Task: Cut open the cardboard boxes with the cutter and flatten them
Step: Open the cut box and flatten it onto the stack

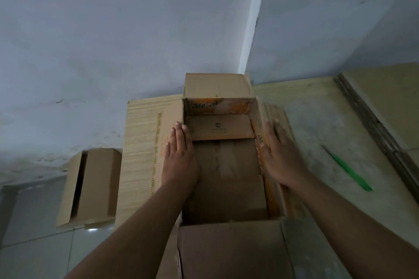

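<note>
Both hands lie flat and hold nothing. The left hand is palm down, fingers straight and close together, and rests on the left rim of the box, where the left flap is folded outward. The right hand, fingers also straight, presses on the right side of the box along its orange-printed edge. It is blurred, so the exact contact cannot be told.

The box sits open between the two forearms, top facing up, with its brown inside bottom showing. Its far wall stands upright and carries orange print. The far flap rises behind that wall. The near flap is folded out toward the person, between the forearms. The left flap lies on a pale wood-grain panel that reaches out to the left of the box.

The cutter, green and slim, lies on the table to the right of the box, apart from the right hand and untouched. Flat boards lie along the far right of the table.

A second box, plain brown, stands on the tiled floor to the left, near the panel's edge. A pale grey wall fills the far side.
</note>
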The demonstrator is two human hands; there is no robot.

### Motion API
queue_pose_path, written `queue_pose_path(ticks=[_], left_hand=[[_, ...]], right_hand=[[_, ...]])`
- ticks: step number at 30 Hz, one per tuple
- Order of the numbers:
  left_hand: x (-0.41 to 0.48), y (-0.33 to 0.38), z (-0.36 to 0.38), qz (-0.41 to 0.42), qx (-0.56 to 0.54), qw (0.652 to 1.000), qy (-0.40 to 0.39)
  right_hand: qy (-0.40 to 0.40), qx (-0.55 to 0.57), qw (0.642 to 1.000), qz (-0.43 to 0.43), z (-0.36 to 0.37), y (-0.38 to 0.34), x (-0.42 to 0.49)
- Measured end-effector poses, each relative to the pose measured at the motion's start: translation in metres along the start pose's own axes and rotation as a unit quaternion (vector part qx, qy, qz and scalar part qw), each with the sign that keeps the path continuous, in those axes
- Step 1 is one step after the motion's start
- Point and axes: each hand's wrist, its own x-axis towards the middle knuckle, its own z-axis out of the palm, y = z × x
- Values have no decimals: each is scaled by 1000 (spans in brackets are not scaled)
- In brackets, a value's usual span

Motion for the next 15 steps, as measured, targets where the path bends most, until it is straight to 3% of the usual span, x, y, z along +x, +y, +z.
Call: queue_pose_path(ticks=[2,4,10,13,15], left_hand=[[0,-2,-1,0,5,1000,0],[1,-7,-2,0,9,1000,-3],[0,-19,-3,5,10,1000,-6],[1,-22,-2,13,9,1000,-7],[2,-26,-3,13,11,1000,-10]], right_hand=[[-30,88,992,86,9,6,-23],[-42,133,983,120,17,12,-41],[1,212,946,246,9,16,-87],[14,252,930,266,-19,19,-95],[-18,282,925,256,-51,21,-98]])
